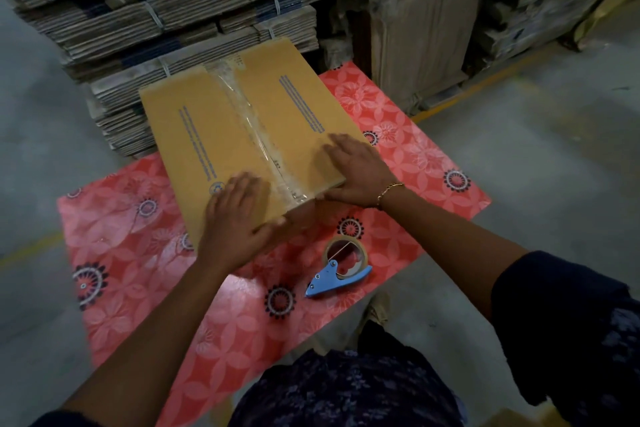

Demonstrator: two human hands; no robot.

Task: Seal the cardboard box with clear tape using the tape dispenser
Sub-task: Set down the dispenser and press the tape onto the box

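Observation:
A brown cardboard box [207, 121] lies on a red flowered table. A strip of clear tape [249, 121] runs along its middle seam, from the far end over the near edge. My left hand [239, 222] rests flat on the box's near left corner, fingers spread, thumb on the near side. My right hand [356, 170] presses flat on the near right corner, thumb under the edge. A blue tape dispenser [341, 270] with a roll of clear tape lies on the table just in front of the box, with neither hand on it.
The red flowered table cover [415, 156] extends around the box on all sides. Bundled stacks of flat cardboard [166, 14] stand behind the table. More wrapped cartons [426, 31] stand at the back right. Grey concrete floor [554, 135] lies to either side.

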